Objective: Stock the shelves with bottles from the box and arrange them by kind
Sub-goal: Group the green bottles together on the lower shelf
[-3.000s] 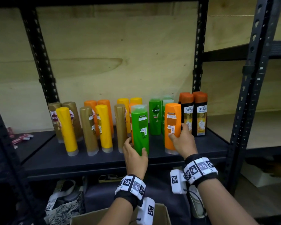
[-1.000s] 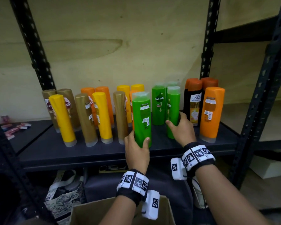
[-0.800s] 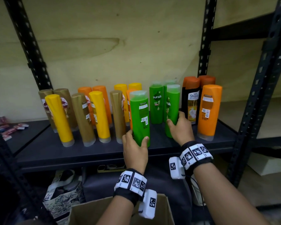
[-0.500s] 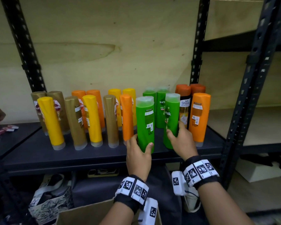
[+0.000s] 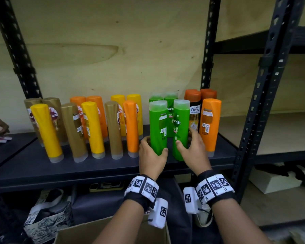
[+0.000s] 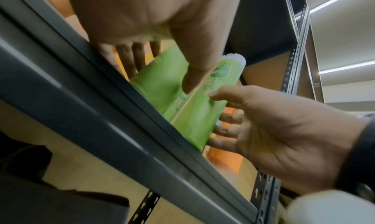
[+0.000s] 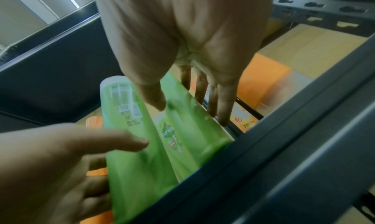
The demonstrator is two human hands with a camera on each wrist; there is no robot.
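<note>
Near the shelf's (image 5: 113,166) front edge, the left hand (image 5: 152,155) grips one green bottle (image 5: 158,127); the right hand (image 5: 192,152) clasps its twin (image 5: 180,131). Best slide both back together, upright, against the green pair behind.

On the dark shelf (image 5: 42,171), the left hand (image 5: 152,155) grips the base of one upright green bottle (image 5: 158,127) near the front edge, and the right hand (image 5: 192,152) holds a second green bottle (image 5: 180,129) just beside it. An orange bottle (image 5: 209,125) stands toward the shelf's right edge.
</note>
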